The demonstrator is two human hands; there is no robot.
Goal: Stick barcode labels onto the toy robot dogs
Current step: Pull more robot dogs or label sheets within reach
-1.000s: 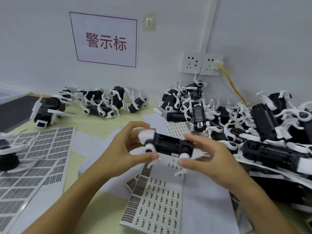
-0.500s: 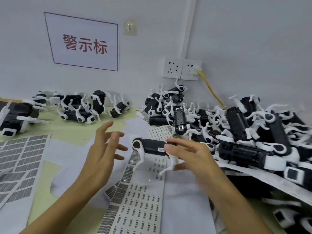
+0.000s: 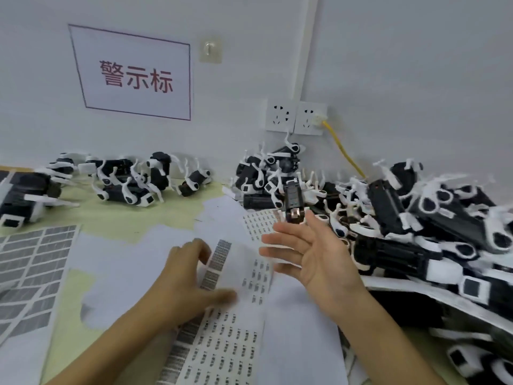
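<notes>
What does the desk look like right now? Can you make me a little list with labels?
left hand: fingers down on the barcode label sheet
right hand: open, holding nothing
big pile of toy robot dogs: right side of table
smaller group of toy robot dogs: back left, by the wall
grey label sheet: far left
wall sign: red characters

My bench stands in a corner of two plain grey-white walls (image 3: 402, 65). On the left wall: a white sign (image 3: 133, 73) with red characters and an adhesive hook (image 3: 210, 50). A double socket (image 3: 295, 117) carries a yellow cable (image 3: 344, 152). The tabletop (image 3: 111, 215) is pale yellow-green.
</notes>
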